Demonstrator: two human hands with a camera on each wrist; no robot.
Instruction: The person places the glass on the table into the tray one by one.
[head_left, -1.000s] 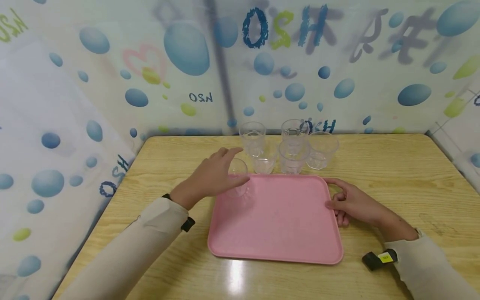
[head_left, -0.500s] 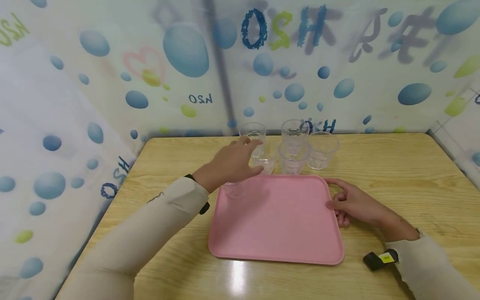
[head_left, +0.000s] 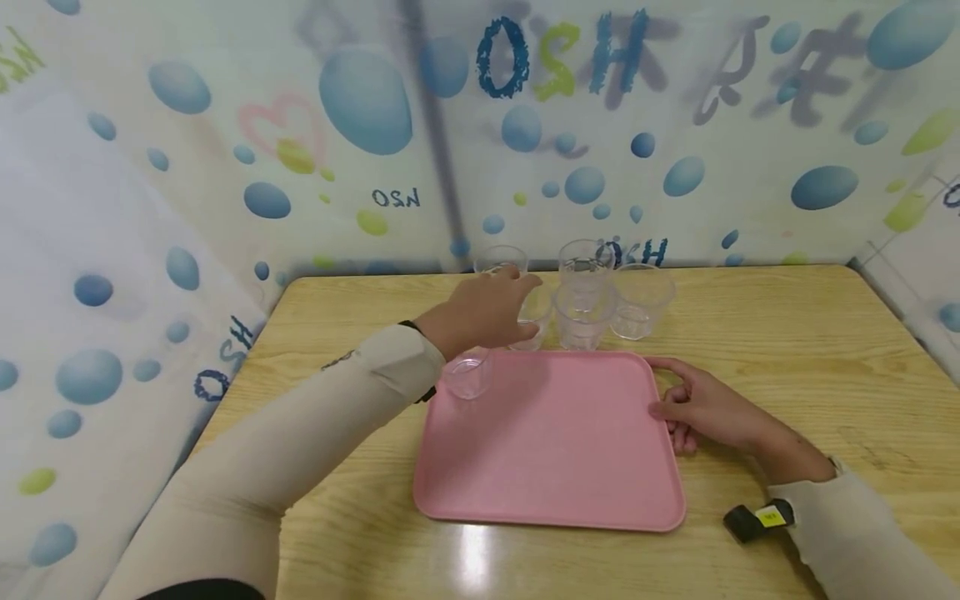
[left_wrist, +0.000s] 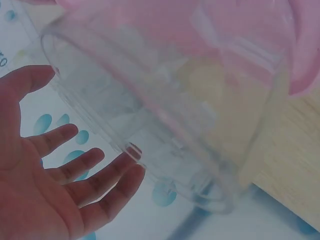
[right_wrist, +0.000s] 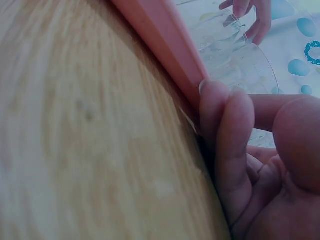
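Observation:
My left hand point(head_left: 487, 310) is reached over the far left of the pink tray point(head_left: 555, 450), with its fingers spread and thumb apart. Just past its fingertips stands a clear glass point(head_left: 534, 321), partly covered by the hand. Another clear glass point(head_left: 468, 379) stands upright in the tray's far left corner, under the left wrist. In the left wrist view a large glass rim point(left_wrist: 150, 117) fills the foreground, beside the spread fingers point(left_wrist: 112, 197). My right hand point(head_left: 708, 408) holds the tray's right edge, thumb on the rim and fingers curled at its side.
Several more clear glasses stand behind the tray: one point(head_left: 501, 258) partly behind the left hand, one point(head_left: 583, 317) at the tray's far edge, one point(head_left: 641, 300) at right. The wooden table point(head_left: 817, 375) meets a patterned wall covering point(head_left: 675, 100) at the back.
My left hand has moved right and away from the glass in the tray corner, toward the glasses behind the tray. The right hand stays at the tray's edge.

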